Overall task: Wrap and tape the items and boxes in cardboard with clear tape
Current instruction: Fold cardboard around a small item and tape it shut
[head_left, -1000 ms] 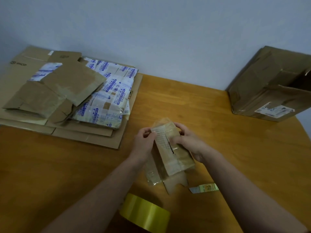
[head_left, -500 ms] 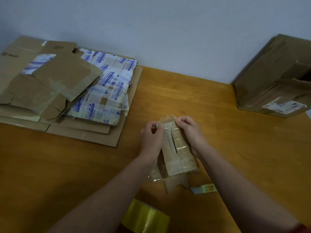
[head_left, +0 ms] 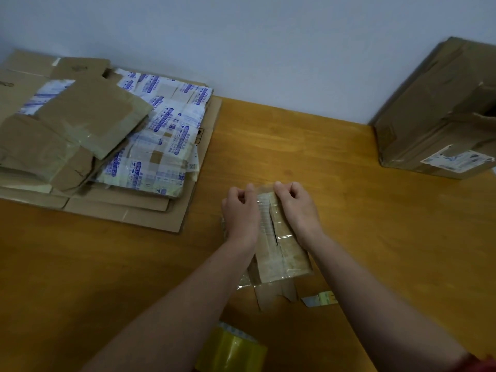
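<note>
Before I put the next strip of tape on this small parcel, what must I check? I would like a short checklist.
1. Left hand and right hand hold the parcel at its far end: ok.
2. Top seam closed: not ok, a dark gap shows.
3. Tape roll in reach: ok.
4. Its free end found: cannot tell.

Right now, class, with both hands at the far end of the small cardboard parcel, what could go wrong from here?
A dark slit gapes along the tape-wrapped brown cardboard parcel; the left hand and right hand grip only its far end, so it may widen. The yellowish roll of clear tape lies under the left forearm; drawing that arm back could knock it away.
</note>
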